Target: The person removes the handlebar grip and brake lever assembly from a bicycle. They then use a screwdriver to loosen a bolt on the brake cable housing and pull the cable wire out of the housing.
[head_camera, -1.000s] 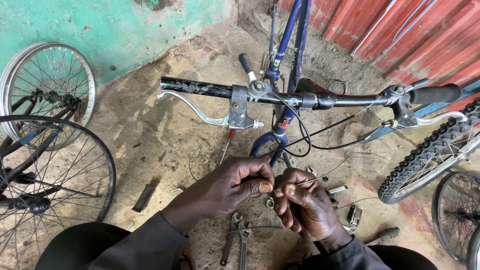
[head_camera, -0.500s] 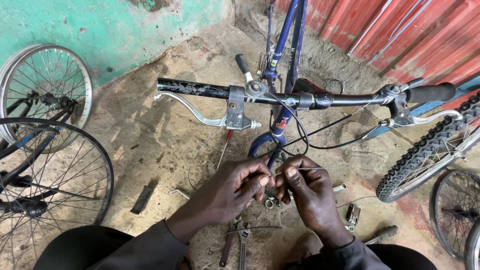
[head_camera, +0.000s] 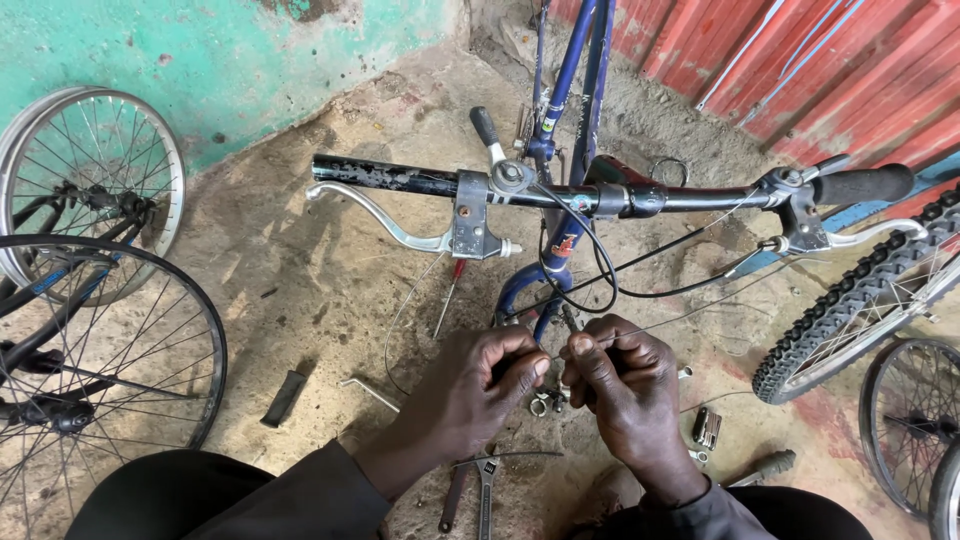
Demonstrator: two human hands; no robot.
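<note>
Hands, left hand (head_camera: pixel 480 395) and right hand (head_camera: pixel 625 395), pinch thin cable (head_camera: pixel 690 312) below handlebar (head_camera: pixel 560 195), wheels flanking.

Both forearms come up from six o'clock and meet at centre. The left hand (head_camera: pixel 470 400) curls, thumb and forefinger pinched toward three o'clock. The right hand (head_camera: pixel 625 395) is fisted, knuckles up, fingertips almost touching the left's.
</note>
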